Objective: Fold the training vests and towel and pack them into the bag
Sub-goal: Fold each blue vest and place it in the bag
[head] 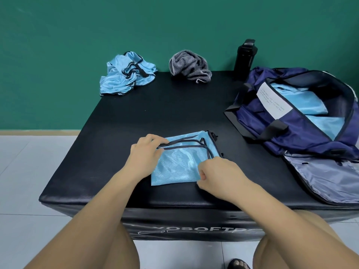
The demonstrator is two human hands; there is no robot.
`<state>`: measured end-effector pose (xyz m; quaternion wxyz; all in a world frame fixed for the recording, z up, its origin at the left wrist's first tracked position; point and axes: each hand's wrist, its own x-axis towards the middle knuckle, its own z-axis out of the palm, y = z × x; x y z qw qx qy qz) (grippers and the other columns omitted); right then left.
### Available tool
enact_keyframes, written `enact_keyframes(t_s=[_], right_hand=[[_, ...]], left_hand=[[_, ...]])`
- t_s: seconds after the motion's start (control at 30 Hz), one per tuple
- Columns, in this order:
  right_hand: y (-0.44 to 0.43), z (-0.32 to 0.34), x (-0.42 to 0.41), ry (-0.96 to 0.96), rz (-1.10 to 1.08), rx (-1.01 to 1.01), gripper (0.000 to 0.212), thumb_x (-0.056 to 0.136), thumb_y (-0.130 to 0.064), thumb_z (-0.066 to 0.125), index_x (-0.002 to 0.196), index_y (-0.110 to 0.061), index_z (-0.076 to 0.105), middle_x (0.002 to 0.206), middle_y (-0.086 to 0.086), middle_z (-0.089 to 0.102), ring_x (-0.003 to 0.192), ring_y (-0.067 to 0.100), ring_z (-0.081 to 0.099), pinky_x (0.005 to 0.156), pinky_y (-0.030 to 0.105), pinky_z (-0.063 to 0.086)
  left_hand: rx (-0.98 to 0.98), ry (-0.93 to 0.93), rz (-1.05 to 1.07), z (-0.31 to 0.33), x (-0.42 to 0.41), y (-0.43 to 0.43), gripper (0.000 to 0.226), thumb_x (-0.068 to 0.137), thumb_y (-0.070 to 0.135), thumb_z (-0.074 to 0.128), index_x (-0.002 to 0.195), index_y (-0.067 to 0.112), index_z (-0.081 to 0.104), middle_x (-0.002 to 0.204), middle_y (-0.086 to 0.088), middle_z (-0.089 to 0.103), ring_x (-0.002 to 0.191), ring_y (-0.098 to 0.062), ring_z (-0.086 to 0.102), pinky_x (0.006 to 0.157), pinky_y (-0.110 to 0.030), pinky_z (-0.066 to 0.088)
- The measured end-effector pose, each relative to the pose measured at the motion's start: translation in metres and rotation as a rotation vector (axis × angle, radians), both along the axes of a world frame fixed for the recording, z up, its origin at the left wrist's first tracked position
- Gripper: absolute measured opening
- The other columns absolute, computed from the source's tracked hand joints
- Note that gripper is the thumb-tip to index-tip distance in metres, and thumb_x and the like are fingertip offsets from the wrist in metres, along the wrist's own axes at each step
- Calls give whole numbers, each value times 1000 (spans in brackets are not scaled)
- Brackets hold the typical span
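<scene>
A folded light-blue training vest (178, 164) with dark trim lies near the front of the black padded box (155, 105). My left hand (147, 150) grips its left edge, fingers over the trim. My right hand (215, 175) pinches its lower right edge with curled fingers. A heap of crumpled blue vests (124, 74) lies at the back left. The grey striped towel (190, 66) is bunched at the back middle. On the right, the navy bag (303, 121) lies open with folded blue vests (303, 101) inside.
A black bottle (245, 56) stands at the back edge by the bag, against the green wall. The bag's grey-lined flap (326, 177) spreads over the box's front right corner. My bare knees are below the box's front edge; tiled floor lies to the left.
</scene>
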<state>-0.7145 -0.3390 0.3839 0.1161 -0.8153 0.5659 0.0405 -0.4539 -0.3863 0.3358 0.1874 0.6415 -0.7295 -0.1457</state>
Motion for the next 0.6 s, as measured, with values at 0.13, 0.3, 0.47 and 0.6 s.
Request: enact_keyframes(t_s=[0.13, 0.3, 0.47, 0.6], right_hand=[[-2, 2, -2, 58, -35, -47, 14, 93, -31, 60, 91, -18, 64, 83, -1, 62, 74, 25, 58, 58, 33, 40], [-16, -3, -13, 63, -115, -151, 8, 97, -25, 53, 91, -22, 56, 77, -5, 48, 69, 24, 50, 52, 32, 27], [-45, -14, -31, -90, -200, -247, 9, 98, -32, 54, 95, -25, 59, 83, -2, 60, 76, 29, 57, 62, 36, 38], [-64, -20, -30, -193, -215, -254, 17, 101, -40, 57, 113, -30, 63, 92, 2, 69, 85, 32, 63, 66, 37, 42]], left_hand=[[-12, -52, 69, 2, 2, -2, 21, 106, 25, 57, 119, 41, 60, 125, 15, 54, 116, -16, 47, 98, -40, 32], [1, -77, 72, 12, 5, 13, 13, 100, 27, 60, 99, 39, 58, 101, 14, 51, 95, -16, 51, 90, -38, 44], [139, 24, 14, 23, 7, 43, 15, 89, 41, 76, 89, 39, 61, 88, 8, 58, 71, -12, 58, 70, -36, 56], [277, 74, -83, 31, 1, 60, 21, 86, 50, 82, 88, 36, 67, 80, 10, 68, 65, -11, 61, 67, -34, 56]])
